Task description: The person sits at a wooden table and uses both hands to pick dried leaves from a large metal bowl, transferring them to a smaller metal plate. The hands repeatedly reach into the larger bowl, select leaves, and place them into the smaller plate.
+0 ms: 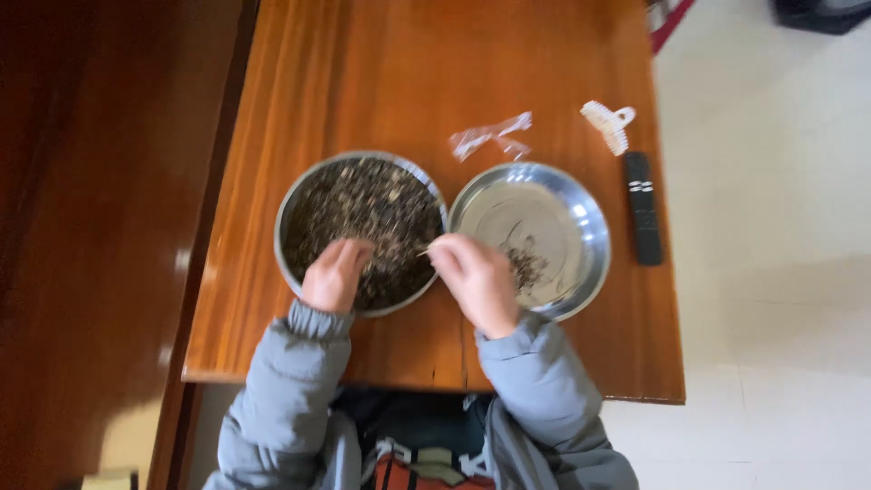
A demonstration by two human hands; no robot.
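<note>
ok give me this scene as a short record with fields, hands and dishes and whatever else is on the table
left hand: resting in the full dish, on the dark bits
right hand: over the gap between the dishes, fingertips pinched on something thin and pale
full dish: round metal, covered with dark dried bits
second dish: round metal, small dark pile only
table: brown wood
other items: clear plastic wrapper, white hair clip, black remote

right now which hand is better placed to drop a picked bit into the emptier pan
Right. The right hand pinches a thin stalk at the rim of the near-empty pan; the left hand rests in the full pan.
</note>
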